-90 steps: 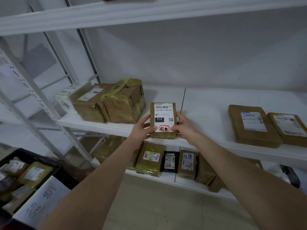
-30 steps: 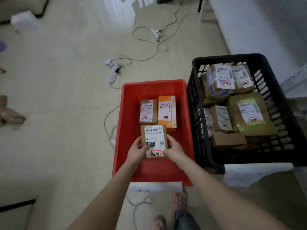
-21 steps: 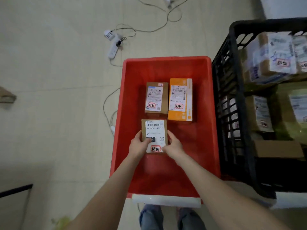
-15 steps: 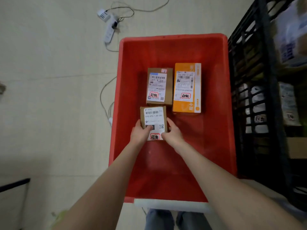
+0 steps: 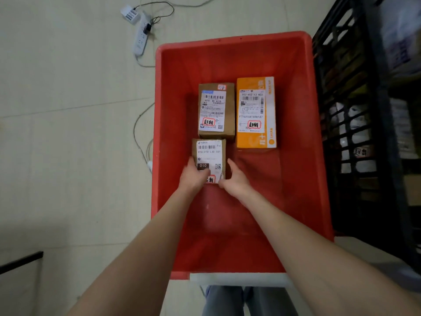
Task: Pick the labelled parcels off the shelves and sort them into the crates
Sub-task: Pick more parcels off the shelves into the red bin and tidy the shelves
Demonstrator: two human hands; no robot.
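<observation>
A small brown parcel [image 5: 208, 153] with a white label marked 010 lies low inside the red crate [image 5: 300, 156], just in front of a taller brown parcel [image 5: 216, 110]. My left hand [image 5: 193, 176] grips its left near corner, thumb over the label. My right hand [image 5: 235, 179] holds its right near edge. An orange parcel [image 5: 256, 112] lies to the right of the brown one on the crate floor.
A black crate [image 5: 373, 124] with several parcels stands right of the red one. A white power strip [image 5: 140, 37] and cables lie on the tiled floor to the left. A white strip [image 5: 237, 278] runs along the red crate's near edge.
The parcel came off the shelf and went down into the red crate. Over the last second it has sunk to the floor of the crate, right behind-touching the brown parcel's near end.
</observation>
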